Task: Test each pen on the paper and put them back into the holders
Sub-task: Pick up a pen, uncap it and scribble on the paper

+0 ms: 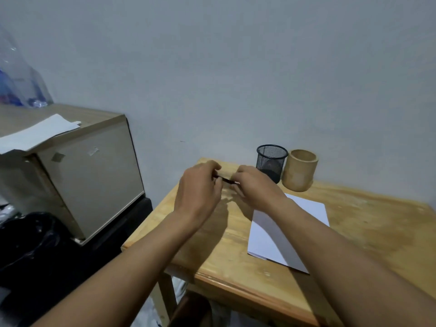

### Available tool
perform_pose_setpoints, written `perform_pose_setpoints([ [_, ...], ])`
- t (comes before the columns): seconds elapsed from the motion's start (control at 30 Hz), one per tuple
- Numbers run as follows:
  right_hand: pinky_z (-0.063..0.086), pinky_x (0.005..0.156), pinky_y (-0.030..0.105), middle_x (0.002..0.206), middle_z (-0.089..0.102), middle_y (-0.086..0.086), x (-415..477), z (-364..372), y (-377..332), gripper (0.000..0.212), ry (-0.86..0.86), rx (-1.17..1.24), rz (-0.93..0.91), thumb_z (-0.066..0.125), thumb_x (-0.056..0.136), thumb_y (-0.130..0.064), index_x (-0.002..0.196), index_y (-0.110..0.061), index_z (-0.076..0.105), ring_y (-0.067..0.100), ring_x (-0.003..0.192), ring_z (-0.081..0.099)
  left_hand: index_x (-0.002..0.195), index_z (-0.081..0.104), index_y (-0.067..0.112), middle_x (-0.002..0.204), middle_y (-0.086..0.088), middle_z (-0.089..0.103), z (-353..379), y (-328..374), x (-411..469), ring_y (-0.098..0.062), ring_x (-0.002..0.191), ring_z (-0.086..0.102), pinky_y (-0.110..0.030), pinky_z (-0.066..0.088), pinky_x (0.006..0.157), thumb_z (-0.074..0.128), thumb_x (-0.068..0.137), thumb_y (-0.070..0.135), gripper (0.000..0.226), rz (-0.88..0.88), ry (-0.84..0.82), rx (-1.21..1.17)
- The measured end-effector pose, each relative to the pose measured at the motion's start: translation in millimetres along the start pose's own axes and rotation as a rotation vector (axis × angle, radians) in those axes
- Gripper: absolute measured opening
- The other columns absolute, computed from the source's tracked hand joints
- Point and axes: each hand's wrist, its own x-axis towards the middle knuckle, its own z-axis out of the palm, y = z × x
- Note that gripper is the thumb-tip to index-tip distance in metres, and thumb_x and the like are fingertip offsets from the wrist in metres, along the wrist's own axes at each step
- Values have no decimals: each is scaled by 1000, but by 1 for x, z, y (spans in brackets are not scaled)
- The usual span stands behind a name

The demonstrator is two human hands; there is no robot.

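Mid-frame: left hand and right hand both pinching one dark pen above wooden table. Right of them: mesh holder, bamboo holder, paper below.

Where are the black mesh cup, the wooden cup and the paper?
black mesh cup [271,161]: head view, on its mesh wall.
wooden cup [299,172]: head view, on its front side.
paper [306,210]: head view, on its bare far corner.
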Motion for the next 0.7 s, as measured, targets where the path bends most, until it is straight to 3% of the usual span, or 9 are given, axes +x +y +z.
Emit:
perform_pose_setpoints([
  [0.07, 50, 79, 44, 100, 65, 10, -3, -13, 1, 17, 98, 98, 67, 56, 99, -21, 102, -10, 68, 32, 98, 62, 127, 60, 23, 103, 7, 67, -4, 10, 9, -11, 88, 65, -28, 51, 81, 68, 87, 22, 41, -63, 85, -190],
  [0.13, 51, 78, 39, 93, 72, 3, -6, -25, 4, 7, 206, 294, 220, 60, 96, -20, 101, -17, 64, 25, 90, 66, 135, 55, 23, 108, 8, 66, -2, 19, 16, -9, 90, 65, -26, 50, 84, 69, 88, 23, 49, -137, 74, -315],
  [0.23, 49, 71, 36, 73, 70, -5, -14, -46, 6, 6, 330, 775, 425, 66, 90, -16, 94, -20, 63, 14, 67, 63, 131, 64, 20, 118, 2, 71, 8, 31, 24, -9, 98, 68, -24, 50, 90, 70, 89, 27, 43, -106, -137, -326],
  [0.33, 54, 73, 39, 79, 72, 8, -24, -65, 11, 11, 413, 1120, 535, 66, 95, -15, 96, -4, 70, 20, 72, 66, 119, 73, 21, 111, 3, 75, 16, 44, 30, -4, 88, 70, -18, 53, 83, 72, 90, 24, 30, -63, -249, -451],
  [0.4, 58, 73, 35, 82, 72, 10, -33, -73, 17, 13, 447, 1199, 571, 69, 95, -18, 89, -7, 73, 21, 74, 67, 108, 78, 21, 96, 6, 79, 20, 53, 33, -3, 78, 72, -25, 58, 79, 75, 87, 20, 22, -52, -221, -542],
  [0.47, 55, 59, 23, 73, 69, 6, -41, -77, 22, 12, 478, 1323, 592, 69, 95, -14, 84, -10, 73, 14, 62, 63, 101, 80, 20, 87, 7, 78, 25, 61, 35, 0, 72, 71, -27, 58, 74, 80, 82, 19, 19, -51, -203, -581],
  [0.57, 46, 51, 21, 61, 54, 1, -52, -82, 27, 17, 479, 1440, 595, 66, 96, -10, 79, -10, 66, 10, 51, 49, 94, 81, 20, 80, 9, 77, 30, 72, 36, 9, 63, 64, -15, 50, 69, 80, 80, 15, 15, -28, -199, -596],
  [0.7, 45, 55, 24, 60, 58, 0, -62, -84, 36, 22, 479, 1354, 595, 69, 96, -18, 75, -13, 67, 12, 52, 50, 94, 81, 19, 74, 12, 74, 29, 83, 41, 11, 63, 62, -8, 45, 66, 80, 81, 16, 13, 33, -229, -576],
])
